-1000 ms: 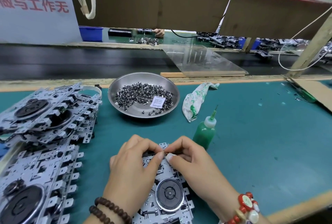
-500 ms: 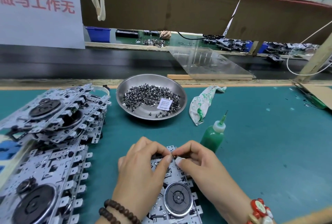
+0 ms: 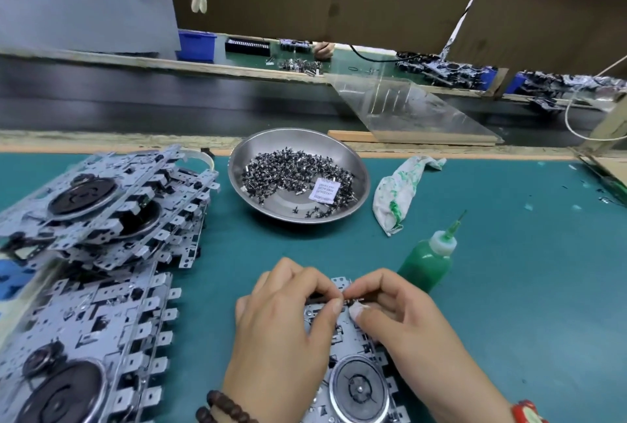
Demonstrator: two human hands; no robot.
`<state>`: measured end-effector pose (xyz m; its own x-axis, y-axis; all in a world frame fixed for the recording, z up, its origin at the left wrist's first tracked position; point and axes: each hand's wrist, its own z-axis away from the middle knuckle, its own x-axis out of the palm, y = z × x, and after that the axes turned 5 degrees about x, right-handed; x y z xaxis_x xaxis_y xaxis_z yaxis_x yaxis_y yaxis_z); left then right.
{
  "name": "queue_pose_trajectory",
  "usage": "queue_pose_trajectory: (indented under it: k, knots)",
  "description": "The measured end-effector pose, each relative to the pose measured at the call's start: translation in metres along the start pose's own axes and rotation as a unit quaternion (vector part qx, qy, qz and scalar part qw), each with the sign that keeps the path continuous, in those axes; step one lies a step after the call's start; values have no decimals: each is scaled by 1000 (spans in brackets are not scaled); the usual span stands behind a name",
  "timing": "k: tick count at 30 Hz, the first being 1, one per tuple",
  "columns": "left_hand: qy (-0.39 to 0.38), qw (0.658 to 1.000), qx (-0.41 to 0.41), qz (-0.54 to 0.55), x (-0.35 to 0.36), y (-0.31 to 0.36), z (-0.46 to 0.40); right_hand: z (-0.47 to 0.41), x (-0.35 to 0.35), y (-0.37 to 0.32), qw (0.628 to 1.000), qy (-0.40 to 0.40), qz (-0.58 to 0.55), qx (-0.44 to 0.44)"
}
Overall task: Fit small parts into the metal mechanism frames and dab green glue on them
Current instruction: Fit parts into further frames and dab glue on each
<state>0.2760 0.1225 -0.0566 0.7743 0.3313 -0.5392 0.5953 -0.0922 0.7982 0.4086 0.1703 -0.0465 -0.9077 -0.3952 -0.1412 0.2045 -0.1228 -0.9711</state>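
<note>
At the lower centre of the frame a metal mechanism frame (image 3: 356,371) lies flat on the green worktop (image 3: 509,287), its round flywheel towards the bottom edge. Both hands are curled over its far end. The left hand (image 3: 288,331) is seen with fingers bent, thumb and forefinger closed on a small dark part (image 3: 349,301) at the frame's upper edge. The right hand (image 3: 407,324) meets it from the other side, its fingertips pinched on the same part; the thumb tip is wrapped in white.

A green glue bottle (image 3: 427,263) with a needle nozzle stands just beyond the right hand, apart from it. In the upper centre a steel bowl (image 3: 359,168) holds a heap of small dark parts (image 3: 291,171) and a white sachet. A glue-stained rag (image 3: 397,192) lies right of the bowl. Stacked frames (image 3: 101,253) fill the left side of the frame.
</note>
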Motion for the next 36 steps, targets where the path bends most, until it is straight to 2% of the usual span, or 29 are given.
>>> queue_pose_trajectory:
  k: [7, 13, 18, 21, 24, 26, 28, 29, 32, 34, 36]
  knots:
    - [0, 999, 47, -26, 3, -1, 2, -1, 4, -5, 1000, 7, -26, 10]
    - [6, 996, 50, -67, 3, 5, 4, -1, 6, -8, 999, 13, -31, 39]
    - [15, 992, 57, -109, 4, 7, 6, 4, 5, -11, 999, 13, 7, 45]
    - [18, 996, 43, -79, 4, 10, 5, 12, 3, -9, 998, 28, 58, 5]
    - [25, 999, 15, -43, 4, 8, 1, 33, -9, -8, 986, 95, 120, -67]
    - [30, 999, -3, -19, 4, 5, -3, 43, -26, -7, 971, 180, 104, -115]
    - [32, 999, -12, -11, 4, 4, -5, 45, -45, -4, 957, 249, 88, -122]
    - [35, 999, -14, -8, 5, 4, -6, 43, -53, -4, 954, 260, 88, -120]
    - [53, 998, -17, 8, 11, 9, -14, 26, -69, -4, 967, 202, 112, -103]
    - [72, 997, -20, 15, 17, 11, -24, 13, -74, -2, 969, 147, 177, -89]
    - [87, 996, -22, 19, 22, 13, -35, 0, -76, -2, 954, 99, 270, -83]
